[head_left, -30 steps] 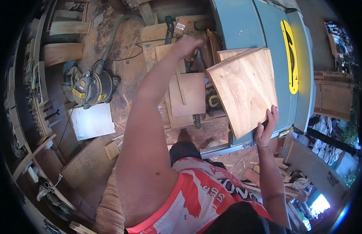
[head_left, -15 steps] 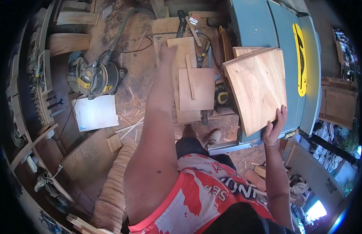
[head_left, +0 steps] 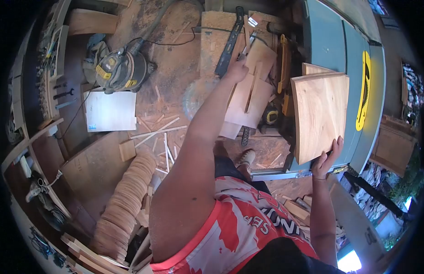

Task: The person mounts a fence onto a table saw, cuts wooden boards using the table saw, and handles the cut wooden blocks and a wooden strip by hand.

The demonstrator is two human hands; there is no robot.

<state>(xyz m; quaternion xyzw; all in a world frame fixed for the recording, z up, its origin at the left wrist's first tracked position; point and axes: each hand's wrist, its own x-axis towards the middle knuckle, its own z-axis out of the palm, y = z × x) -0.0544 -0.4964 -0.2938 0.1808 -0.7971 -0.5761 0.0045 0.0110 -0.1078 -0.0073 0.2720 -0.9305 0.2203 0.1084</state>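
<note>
My left hand (head_left: pixel 237 71) is closed at the left edge of a thin wooden board (head_left: pixel 261 55), which lies tilted. A smaller thin panel (head_left: pixel 260 107) and a narrow wood strip (head_left: pixel 251 93) rest on top of it. Close to my left fingers is a slim tool with a metal end (head_left: pixel 252 38); its kind is unclear. My right hand (head_left: pixel 326 160) grips the near right corner of a curved wooden panel (head_left: pixel 319 116) with thumb and fingers. That panel sits on the table saw (head_left: pixel 328 41), over another wooden piece (head_left: pixel 314 68).
The saw's yellow blade insert (head_left: pixel 363 91) lies right of the panel. A circular blade (head_left: pixel 198 98), a long black bar (head_left: pixel 230 41) and a tape measure (head_left: pixel 270 114) lie around the boards. A shop vacuum (head_left: pixel 125 71) and stacked wooden discs (head_left: pixel 125 205) stand to the left.
My left hand has shifted the thin board rightward with the pieces on it, uncovering the circular blade and more of the black bar. My right hand stays on the curved panel.
</note>
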